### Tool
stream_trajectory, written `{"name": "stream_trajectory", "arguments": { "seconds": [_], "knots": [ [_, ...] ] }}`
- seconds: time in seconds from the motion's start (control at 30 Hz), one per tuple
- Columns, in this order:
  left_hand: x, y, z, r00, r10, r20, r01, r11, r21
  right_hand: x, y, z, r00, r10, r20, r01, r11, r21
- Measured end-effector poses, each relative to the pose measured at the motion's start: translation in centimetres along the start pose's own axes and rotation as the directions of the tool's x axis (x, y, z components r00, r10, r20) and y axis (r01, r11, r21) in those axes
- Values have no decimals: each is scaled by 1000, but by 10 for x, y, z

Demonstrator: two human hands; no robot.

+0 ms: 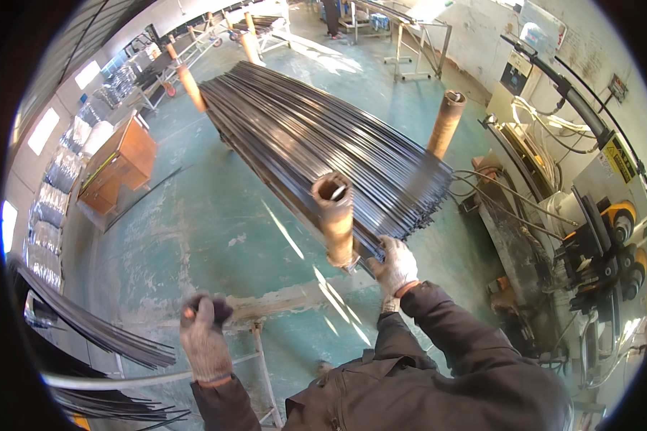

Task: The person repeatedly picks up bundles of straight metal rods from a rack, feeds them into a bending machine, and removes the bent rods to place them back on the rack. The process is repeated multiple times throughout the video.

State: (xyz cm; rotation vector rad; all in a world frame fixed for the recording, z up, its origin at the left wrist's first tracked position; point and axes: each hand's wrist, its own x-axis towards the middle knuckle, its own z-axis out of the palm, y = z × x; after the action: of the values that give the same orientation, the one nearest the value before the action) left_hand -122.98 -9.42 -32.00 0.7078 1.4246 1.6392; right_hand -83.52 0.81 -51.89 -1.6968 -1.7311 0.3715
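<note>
Nearest, the person's gloved left hand [205,337] is raised over the floor, well apart from the bars, fingers curled inward; a blurred dark patch at the fingers leaves it impossible to tell whether anything is pinched there. Lower left, loose dark strips [93,320] hang over a pale rail [144,378].

The gloved right hand [395,264] reaches the near corner of the rack, just beside a brown tubular post [339,226]. Its fingers bend over the dark edge there; whether they grip a bar cannot be told.

Beyond it, the slender dark metal bars [316,136] lie massed on the rack between the posts. Their long axis runs from the near right to the far left, tightly side by side, near ends slightly uneven and pointing toward the machine [604,237] at right.

The rack looks well filled, so much of the stacking seems done; the strips at lower left lie apart, and how much is left cannot be judged.
</note>
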Motion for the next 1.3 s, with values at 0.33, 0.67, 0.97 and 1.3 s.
{"name": "stream_trajectory", "arguments": {
  "seconds": [0.33,0.67,0.97,1.3],
  "knots": [
    [104,-84,346,830,331,449,-522,744,416,165,120,50,820,375,431,-173,882,-438],
    [111,-104,381,741,378,555,-633,119,765,212,182,56,811,317,491,-178,934,-309],
    [108,-102,383,709,449,543,-654,131,745,238,177,38,704,291,648,-133,950,-282],
    [82,-98,371,448,606,658,-886,204,415,238,157,23,512,330,793,-441,893,-88]
  ]
}}
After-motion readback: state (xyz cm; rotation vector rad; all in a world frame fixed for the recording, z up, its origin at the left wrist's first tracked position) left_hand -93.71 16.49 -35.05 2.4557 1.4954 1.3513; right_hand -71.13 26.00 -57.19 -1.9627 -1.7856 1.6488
